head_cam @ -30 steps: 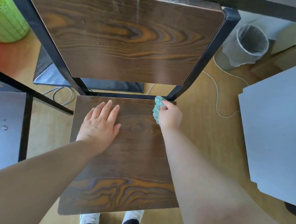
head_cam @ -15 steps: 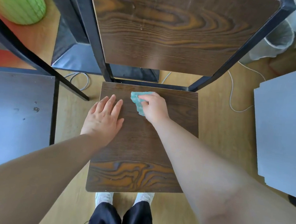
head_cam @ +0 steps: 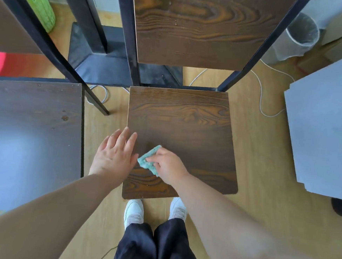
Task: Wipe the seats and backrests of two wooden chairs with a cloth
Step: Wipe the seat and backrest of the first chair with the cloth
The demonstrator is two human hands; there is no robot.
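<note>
My left hand point(head_cam: 114, 155) lies flat and palm down, fingers straight and close together, pointing away from me. My right hand point(head_cam: 166, 165) sits just beside it, knuckles up, fingers curled tight around a wad I'm pinching (thumb side turned toward the left hand). Both forearms are bare and stretch forward and down, angling in toward each other.

The backrest point(head_cam: 203, 28) is cut off at the top edge; the right hand point(head_cam: 168, 165) hides part of the cloth point(head_cam: 148, 160).
</note>
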